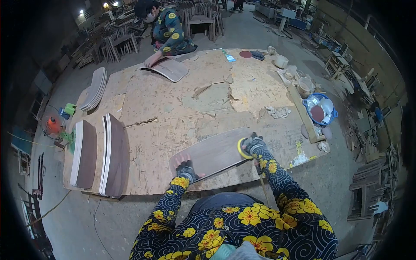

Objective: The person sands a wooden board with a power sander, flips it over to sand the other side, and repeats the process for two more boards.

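Observation:
A curved wooden panel (214,149) lies on the worktable (160,143) near its front edge. My left hand (186,170), in a fingerless dark glove, rests on the panel's left end with its fingers spread. At the panel's right end my right hand (252,144), gloved too, is closed round a round tool with a yellow rim (242,148). The tool's disc sits against the panel surface; its underside is hidden.
Stacks of curved panels (117,156) (83,154) (95,89) stand at the left. Across the table a person (171,32) touches another panel (169,69). A wooden bar (303,112), tubs and a blue basket (320,108) line the right edge.

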{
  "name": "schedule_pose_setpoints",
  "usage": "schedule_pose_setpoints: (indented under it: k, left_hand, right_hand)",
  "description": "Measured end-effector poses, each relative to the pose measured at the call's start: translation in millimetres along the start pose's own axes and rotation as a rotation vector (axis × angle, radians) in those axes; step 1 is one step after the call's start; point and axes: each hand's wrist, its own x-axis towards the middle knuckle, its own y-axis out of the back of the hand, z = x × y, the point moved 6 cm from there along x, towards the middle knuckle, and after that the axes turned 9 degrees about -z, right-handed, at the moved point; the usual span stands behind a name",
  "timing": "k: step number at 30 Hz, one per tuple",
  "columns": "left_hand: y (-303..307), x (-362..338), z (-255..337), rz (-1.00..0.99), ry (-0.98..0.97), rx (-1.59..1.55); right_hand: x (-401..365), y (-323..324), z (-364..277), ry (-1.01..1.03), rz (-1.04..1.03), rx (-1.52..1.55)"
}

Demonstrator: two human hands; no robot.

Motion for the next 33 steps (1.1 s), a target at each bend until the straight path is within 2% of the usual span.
schedule_pose_setpoints:
  k: [4, 5, 8, 10, 11, 14, 16, 19, 22, 24, 26, 28, 30, 32, 33]
  left_hand:
    - [3.3, 3.7, 27.5, 0.103, -0.056, 0.096]
    - [0.4, 7.5, 24.6, 0.143, -0.078, 0.102]
    - [1.8, 23.0, 9.4, 0.222, -0.112, 0.046]
    - [0.1, 35.0, -4.5, 0.318, -0.088, -0.015]
    - [-2.2, 40.8, -11.7, 0.399, -0.058, -0.045]
    - [-1.3, 44.4, -14.8, 0.526, -0.036, -0.096]
    - [-0.7, 43.3, -16.0, 0.558, -0.053, -0.097]
    - [8.2, 41.2, -20.1, 0.766, -0.173, -0.089]
    - [12.4, 60.1, -34.7, 0.595, -0.096, -0.146]
    - [14.4, 62.6, -34.4, 0.681, -0.116, -0.119]
    - [7.8, 61.0, -37.4, 0.696, -0.115, -0.116]
    - [13.4, 60.7, -36.1, 0.655, -0.1, -0.133]
    - [19.2, 58.4, -35.9, 0.696, -0.094, -0.126]
    - [11.9, 63.2, -37.0, 0.721, -0.073, -0.096]
    - [9.0, 64.5, -37.4, 0.747, -0.086, -0.085]
  right_hand:
    - [-19.2, -18.0, -28.6, 0.158, -0.096, -0.276]
    - [-22.0, -17.2, -28.6, 0.185, -0.119, -0.258]
    - [15.1, -2.5, 11.2, 0.105, -0.006, -0.131]
    - [0.0, 14.4, 10.8, 0.022, -0.064, -0.07]
    - [13.1, 11.7, 12.3, 0.082, -0.076, -0.243]
    - [25.3, -8.1, 18.8, 0.033, 0.022, -0.074]
    - [-5.1, -19.2, -15.5, 0.081, 0.066, -0.255]
    - [-43.8, -32.5, -46.1, 0.268, -0.05, -0.235]
    - [-39.2, -31.2, -41.2, 0.24, -0.056, -0.258]
    - [7.7, -28.8, -11.0, 0.119, -0.013, -0.279]
    - [12.6, -1.0, 5.1, -0.06, -0.041, -0.024]
    - [12.1, 14.5, -9.7, -0.011, -0.085, -0.278]
    - [23.5, 2.1, -16.4, 0.092, -0.069, -0.421]
    - [49.4, -42.2, -6.8, 0.225, -0.01, -0.447]
    - [19.8, -50.2, -23.6, 0.324, 0.077, -0.505]
